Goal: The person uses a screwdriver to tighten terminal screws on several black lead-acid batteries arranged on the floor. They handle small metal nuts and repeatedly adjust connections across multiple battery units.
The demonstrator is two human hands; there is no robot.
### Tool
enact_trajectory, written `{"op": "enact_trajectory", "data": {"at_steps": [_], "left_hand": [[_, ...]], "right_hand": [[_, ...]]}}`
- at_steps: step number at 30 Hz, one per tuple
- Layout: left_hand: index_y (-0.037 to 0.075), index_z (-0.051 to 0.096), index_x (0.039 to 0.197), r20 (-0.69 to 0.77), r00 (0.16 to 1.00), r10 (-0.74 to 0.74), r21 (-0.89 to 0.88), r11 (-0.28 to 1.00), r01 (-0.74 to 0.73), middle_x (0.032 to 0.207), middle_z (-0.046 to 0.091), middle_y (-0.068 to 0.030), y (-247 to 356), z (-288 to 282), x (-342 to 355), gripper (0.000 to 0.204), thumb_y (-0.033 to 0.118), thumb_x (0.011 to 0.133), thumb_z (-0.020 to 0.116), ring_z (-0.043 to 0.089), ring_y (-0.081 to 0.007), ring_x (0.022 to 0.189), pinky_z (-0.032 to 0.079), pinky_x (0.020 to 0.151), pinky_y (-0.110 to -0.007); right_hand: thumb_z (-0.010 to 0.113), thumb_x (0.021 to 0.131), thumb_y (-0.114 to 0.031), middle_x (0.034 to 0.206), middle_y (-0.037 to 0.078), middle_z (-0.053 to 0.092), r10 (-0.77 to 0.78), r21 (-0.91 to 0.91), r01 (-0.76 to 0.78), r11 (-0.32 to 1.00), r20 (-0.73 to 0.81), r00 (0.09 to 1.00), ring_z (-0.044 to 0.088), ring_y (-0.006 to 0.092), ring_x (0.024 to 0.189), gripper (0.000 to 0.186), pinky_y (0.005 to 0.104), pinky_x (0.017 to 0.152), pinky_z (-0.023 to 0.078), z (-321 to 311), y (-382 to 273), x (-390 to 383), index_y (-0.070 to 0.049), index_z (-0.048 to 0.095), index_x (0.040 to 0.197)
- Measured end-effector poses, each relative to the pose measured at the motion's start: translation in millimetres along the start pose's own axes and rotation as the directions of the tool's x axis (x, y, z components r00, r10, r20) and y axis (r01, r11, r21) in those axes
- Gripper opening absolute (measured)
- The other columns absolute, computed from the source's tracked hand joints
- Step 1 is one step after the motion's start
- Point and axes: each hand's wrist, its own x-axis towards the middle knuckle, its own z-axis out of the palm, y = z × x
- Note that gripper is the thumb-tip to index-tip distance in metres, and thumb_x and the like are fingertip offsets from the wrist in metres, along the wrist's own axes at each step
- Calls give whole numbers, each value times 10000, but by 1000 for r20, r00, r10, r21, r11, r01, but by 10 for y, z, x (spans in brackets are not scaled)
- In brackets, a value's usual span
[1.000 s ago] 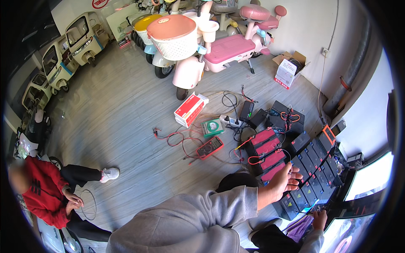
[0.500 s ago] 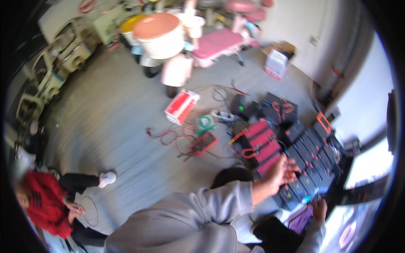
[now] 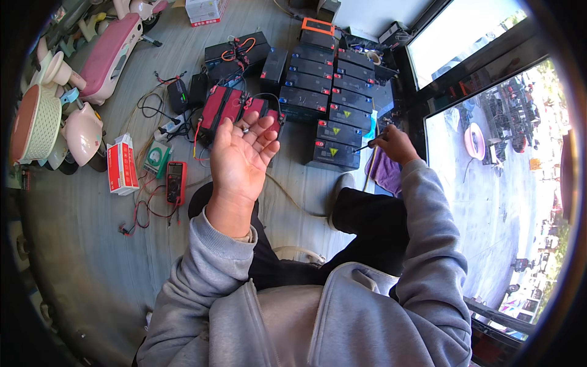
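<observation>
Over the front row of black batteries (image 3: pixel 333 153), the right hand (image 3: pixel 396 144) is pinched shut around a thin dark tool (image 3: pixel 365 147), perhaps a screwdriver. Its long axis runs nearly level across the view, slightly down to the left, with the tip pointing at the top of the nearest battery and ending just at its right edge. The handle end is hidden inside the closed fingers, so the tool juts out from the thumb side of the fist, toward the person's left.

Well apart from it, the left hand (image 3: pixel 240 158) is raised palm-up with fingers spread, gripping nothing; a few small metal bits, too tiny to name, lie by the fingertips. It hovers in front of red-topped batteries (image 3: pixel 221 105).

Around them is a grey plank floor (image 3: pixel 92 244) strewn with wires. A red multimeter (image 3: pixel 176 182) and a red-and-white box (image 3: pixel 121 165) lie to the left, pink ride-on toys (image 3: pixel 110 55) farther left. A purple cloth (image 3: pixel 385 174) lies beneath the right wrist, and a large window (image 3: pixel 489 171) fills the right side
</observation>
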Motion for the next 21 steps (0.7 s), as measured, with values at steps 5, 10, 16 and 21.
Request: {"op": "enact_trajectory", "data": {"at_steps": [5, 10, 16, 21], "left_hand": [[43, 520, 1139, -163, 953, 254, 39, 967, -251, 1094, 634, -120, 206, -45, 53, 442, 423, 1015, 332, 593, -227, 894, 513, 805, -386], [37, 497, 1212, -175, 939, 295, 48, 955, -291, 1148, 617, -118, 251, -75, 31, 473, 423, 1023, 299, 584, -223, 902, 510, 811, -381], [23, 536, 1219, -56, 987, 149, 64, 987, -146, 1162, 613, -121, 226, -124, 104, 400, 331, 1013, 386, 589, -212, 896, 525, 796, -368], [19, 514, 1335, 49, 992, 112, 160, 980, -118, 1187, 611, -96, 202, -147, 151, 365, 130, 989, 475, 585, -179, 912, 528, 793, -291]], "right_hand": [[746, 785, -293, 842, 207, 699, 0, -69, 2, 998, 18, 1000, 681, 360, 813, 311, 424, 746, 523, -12, 23, 26, 6, 685, 850], [728, 806, -292, 873, 195, 701, -27, -18, 27, 999, -12, 1000, 679, 358, 853, 321, 421, 779, 517, 23, 36, 29, -4, 648, 925], [730, 812, -302, 837, 160, 692, 40, -107, -59, 992, -169, 985, 682, 296, 757, 310, 387, 692, 530, -344, -359, -107, -14, 660, 900], [699, 874, -248, 826, 79, 679, 110, 816, 387, 429, -473, 874, 641, 133, 700, 281, 254, 617, 506, -697, -932, -628, 6, 629, 974]]}}
